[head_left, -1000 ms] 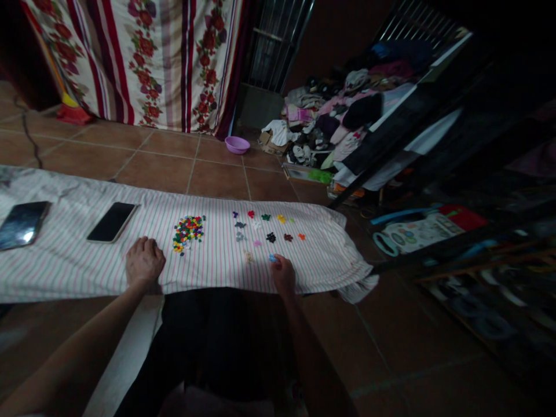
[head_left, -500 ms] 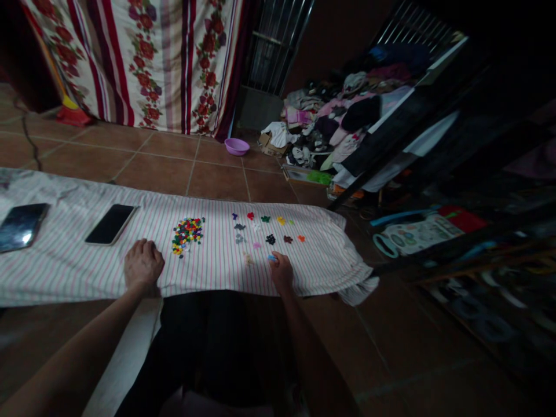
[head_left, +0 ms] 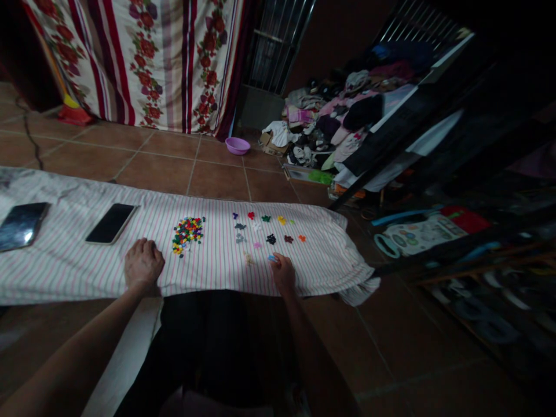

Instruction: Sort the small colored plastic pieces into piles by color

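My left hand (head_left: 144,265) rests on the striped cloth with its fingers curled under, near a mixed pile of small coloured pieces (head_left: 187,233). At the light blue pieces (head_left: 271,258), my right hand (head_left: 284,272) has thumb and fingertips closed on at least one; the fingers partly cover them. Beyond it lie small groups sorted by colour, among them black pieces (head_left: 271,238), brown pieces (head_left: 288,238), orange pieces (head_left: 302,238) and pink pieces (head_left: 258,245). Beige pieces (head_left: 248,259) lie to its left. The exact shape of the pieces is too small to make out.
A phone (head_left: 111,223) and a dark tablet-like device (head_left: 22,226) lie at the left on the striped cloth (head_left: 226,272). On the tiled floor behind stands a purple basin (head_left: 237,146). Clothes (head_left: 330,116) are heaped at the back right, beside a dark rack.
My right hand has barely shifted and stays at the light blue pieces. The left hand rests in the same place. The view has tilted very slightly.
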Demonstrator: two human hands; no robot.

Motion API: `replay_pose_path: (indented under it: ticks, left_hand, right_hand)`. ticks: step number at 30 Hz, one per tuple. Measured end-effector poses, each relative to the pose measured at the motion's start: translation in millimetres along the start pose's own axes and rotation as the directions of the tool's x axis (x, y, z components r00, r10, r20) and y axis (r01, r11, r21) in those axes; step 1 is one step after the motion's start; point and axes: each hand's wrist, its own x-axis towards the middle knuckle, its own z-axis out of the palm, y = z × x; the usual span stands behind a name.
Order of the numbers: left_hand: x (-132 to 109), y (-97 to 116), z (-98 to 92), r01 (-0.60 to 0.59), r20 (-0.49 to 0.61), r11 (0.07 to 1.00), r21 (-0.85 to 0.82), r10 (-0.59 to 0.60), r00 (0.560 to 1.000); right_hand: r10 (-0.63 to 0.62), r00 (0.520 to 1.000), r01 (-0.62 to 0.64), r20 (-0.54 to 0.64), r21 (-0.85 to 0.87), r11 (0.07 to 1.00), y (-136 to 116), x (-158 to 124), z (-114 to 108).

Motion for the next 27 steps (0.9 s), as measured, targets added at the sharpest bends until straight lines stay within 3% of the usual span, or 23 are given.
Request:
replay_pose_path:
  ticks: [11, 22, 27]
  left_hand:
    - [1.1, 0.0, 0.0, 0.000, 0.012, 1.000, 0.025, 0.000, 1.000]
    - [-1.7, 0.7, 0.2, -0.012, -0.004, 1.000, 0.018, 0.012, 1.000]
    - [-0.3, 2.8, -1.6, 0.022, 0.023, 1.000, -0.018, -0.022, 1.000]
  right_hand:
    - [-0.008, 0.997, 0.011, -0.071, 0.047, 0.999, 4.1, -2.1, 1.4]
    - [-0.178, 0.980, 0.190, 0.088, -0.155, 0.969, -14.0, 18.3, 4.9]
    - [-0.188, 0.974, 0.205, 0.128, -0.141, 0.969, -12.4, 17.8, 3.3]
